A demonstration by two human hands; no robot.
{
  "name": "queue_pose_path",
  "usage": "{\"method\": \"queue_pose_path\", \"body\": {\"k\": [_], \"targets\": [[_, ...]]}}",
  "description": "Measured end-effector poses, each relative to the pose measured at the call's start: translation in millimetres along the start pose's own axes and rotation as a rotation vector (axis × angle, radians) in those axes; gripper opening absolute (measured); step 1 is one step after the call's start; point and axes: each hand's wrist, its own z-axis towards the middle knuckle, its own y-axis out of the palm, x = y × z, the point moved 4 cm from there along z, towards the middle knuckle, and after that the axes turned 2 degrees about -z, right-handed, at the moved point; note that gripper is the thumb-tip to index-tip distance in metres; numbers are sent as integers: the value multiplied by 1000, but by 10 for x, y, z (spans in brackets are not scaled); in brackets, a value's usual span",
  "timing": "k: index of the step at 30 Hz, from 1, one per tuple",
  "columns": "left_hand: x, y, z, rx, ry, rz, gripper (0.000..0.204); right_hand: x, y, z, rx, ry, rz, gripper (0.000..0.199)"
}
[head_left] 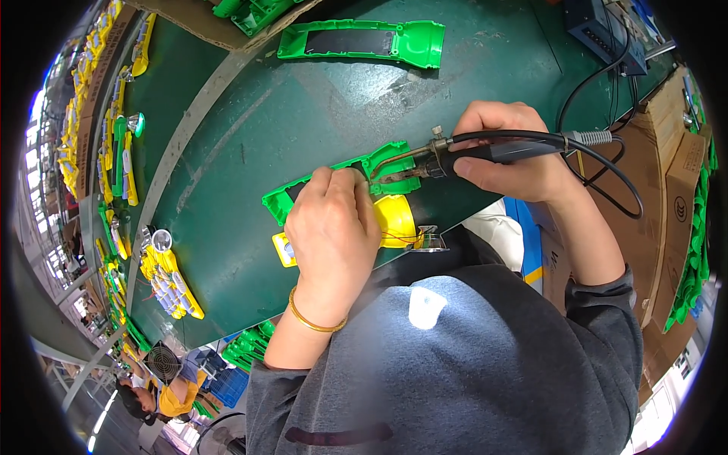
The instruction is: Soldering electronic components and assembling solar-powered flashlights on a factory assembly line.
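My right hand [523,163] grips a soldering iron [508,150] with a black handle and a thin bent metal tube beside its tip. The tip reaches into a green plastic housing half [279,205] lying tilted on the table. My left hand [334,227] is closed over the middle of that housing, its fingertips pinched close to the tip; what they pinch is hidden. Partly under my left hand lies a yellow housing half [396,218]. Thin wires lead from it to a silver round lamp reflector [431,240] near the table edge.
Another green housing half [423,44] with a dark panel lies at the far side. A blue box with cables [599,38] stands far right, above cardboard boxes [656,197]. Yellow assemblies [168,280] are stacked at left. A person in yellow [178,398] is at lower left.
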Motion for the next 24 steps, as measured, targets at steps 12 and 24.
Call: {"method": "queue_pose_path", "body": {"k": [12,24], "targets": [[-6,19,15,-4,-3,-44,3,52,-169,-119,68,89,182,15],[21,32,23,1,-6,-70,4,4,-77,-31,-4,31,51,15]]}}
